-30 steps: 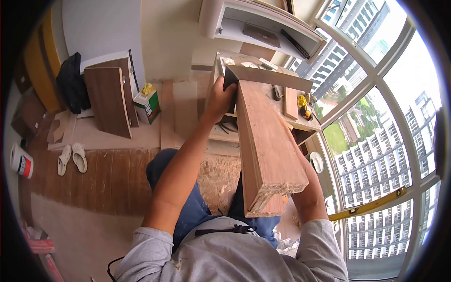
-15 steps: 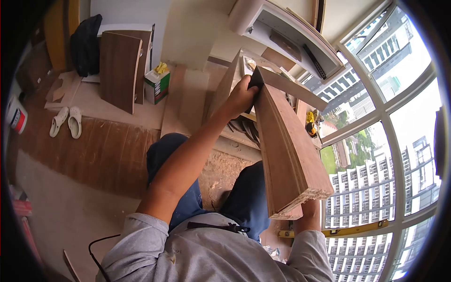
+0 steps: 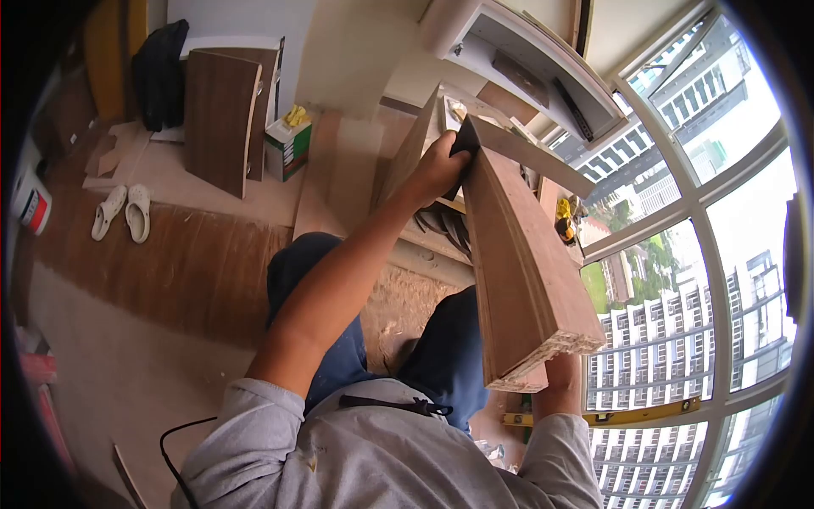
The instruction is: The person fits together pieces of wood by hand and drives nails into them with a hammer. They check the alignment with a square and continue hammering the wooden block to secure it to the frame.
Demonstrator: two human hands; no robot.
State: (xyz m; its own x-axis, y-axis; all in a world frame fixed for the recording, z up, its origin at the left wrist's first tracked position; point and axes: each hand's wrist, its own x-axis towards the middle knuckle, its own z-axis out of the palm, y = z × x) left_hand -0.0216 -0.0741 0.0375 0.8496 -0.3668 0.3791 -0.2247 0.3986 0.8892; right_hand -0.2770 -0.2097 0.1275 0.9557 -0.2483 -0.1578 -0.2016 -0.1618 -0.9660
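Observation:
A long plywood box piece [image 3: 534, 254] with layered edges and a rough near end is held up over my lap. At its far end, my left hand [image 3: 441, 171] is closed on the dark stock of a try square [image 3: 530, 155]. The square's long flat blade reaches right across the end of the wood. The plywood hides my right hand; only the forearm shows below its near end. Behind the piece stands a wooden worktop [image 3: 420, 140] with offcuts and dark curved strips.
Tall windows [image 3: 708, 204] line the right side, with a yellow spirit level [image 3: 644, 413] along them. A tape measure [image 3: 565, 227] lies by the worktop. Cabinet panels [image 3: 222, 123], a green-and-white box [image 3: 287, 151] and clogs [image 3: 137, 214] are at left. A white cabinet [image 3: 521, 64] hangs above.
My view has shifted slightly. The plywood piece and the square stay almost where they were, my left hand still closed on the square.

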